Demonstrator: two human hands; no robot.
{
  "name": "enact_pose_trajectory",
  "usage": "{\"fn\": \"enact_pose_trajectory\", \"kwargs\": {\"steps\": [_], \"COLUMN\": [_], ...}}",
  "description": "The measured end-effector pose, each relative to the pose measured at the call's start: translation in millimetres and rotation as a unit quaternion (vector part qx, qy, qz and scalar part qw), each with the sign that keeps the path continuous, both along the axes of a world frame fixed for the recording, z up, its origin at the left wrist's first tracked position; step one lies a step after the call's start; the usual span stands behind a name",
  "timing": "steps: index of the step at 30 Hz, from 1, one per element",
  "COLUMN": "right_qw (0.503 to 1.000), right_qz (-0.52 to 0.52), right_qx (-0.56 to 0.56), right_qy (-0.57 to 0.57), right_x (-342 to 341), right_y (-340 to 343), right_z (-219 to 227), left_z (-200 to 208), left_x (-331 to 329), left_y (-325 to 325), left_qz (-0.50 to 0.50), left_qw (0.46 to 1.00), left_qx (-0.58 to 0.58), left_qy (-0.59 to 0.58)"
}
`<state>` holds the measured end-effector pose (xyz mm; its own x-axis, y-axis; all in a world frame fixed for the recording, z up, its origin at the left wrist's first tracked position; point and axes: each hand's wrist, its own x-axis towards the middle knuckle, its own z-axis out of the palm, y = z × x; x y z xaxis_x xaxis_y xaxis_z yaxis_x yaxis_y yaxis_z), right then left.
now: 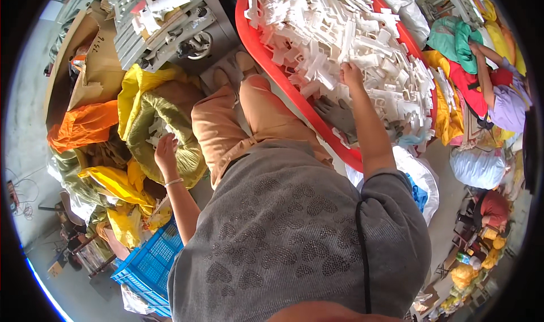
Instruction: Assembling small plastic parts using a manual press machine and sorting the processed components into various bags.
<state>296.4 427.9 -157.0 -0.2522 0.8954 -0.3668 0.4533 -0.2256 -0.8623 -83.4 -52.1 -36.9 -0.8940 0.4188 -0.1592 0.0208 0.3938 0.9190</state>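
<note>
Head view: picking seems in hand, right hand (352, 75) apparently pinching a white plastic pistol-shaped piece (348, 41); next calls for careful lifting; left hand (165, 154), finger closure unclear

Tub (352, 156): front-right of the person, heaped with parts (317, 27); glove (334, 115) inside near the left rim.
Right hand (351, 74): over tub, at the heap.
Sack (192, 104): left of the person's legs, more parts inside.
Left hand (165, 152): at sack mouth.
Machine (212, 30): front-left, beyond sack, parts on top.
Cardboard box (93, 67): left of machine.
Crate (147, 259): behind sack, person's left.
Co-worker (507, 109): far right, past tub, from where I'm standing.
</note>
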Motion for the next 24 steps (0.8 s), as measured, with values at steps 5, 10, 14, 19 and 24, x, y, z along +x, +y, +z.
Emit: {"fn": "enact_pose_trajectory", "kwargs": {"steps": [5,10,14,19,24], "right_qw": [0.937,0.847,0.859,0.932,0.962], "right_qz": [0.186,0.181,0.192,0.177,0.049], "right_qx": [0.267,0.405,0.354,0.302,-0.03], "right_qy": [-0.128,-0.293,-0.316,-0.094,0.266], "right_x": [-15,-27,-30,-5,-20], "right_y": [-50,-93,-91,-67,-61], "right_z": [-2,25,37,12,72], "left_z": [21,32,67,163,196], "left_x": [-2,1,-8,-16,-55], "left_y": [22,35,59,110,168], "left_qz": [-0.033,-0.016,-0.035,-0.026,-0.14], "left_qw": [0.998,0.998,0.983,0.938,0.905], "left_qx": [0.051,0.046,0.054,0.042,0.116], "left_qy": [0.02,0.035,0.169,0.343,0.385]}}
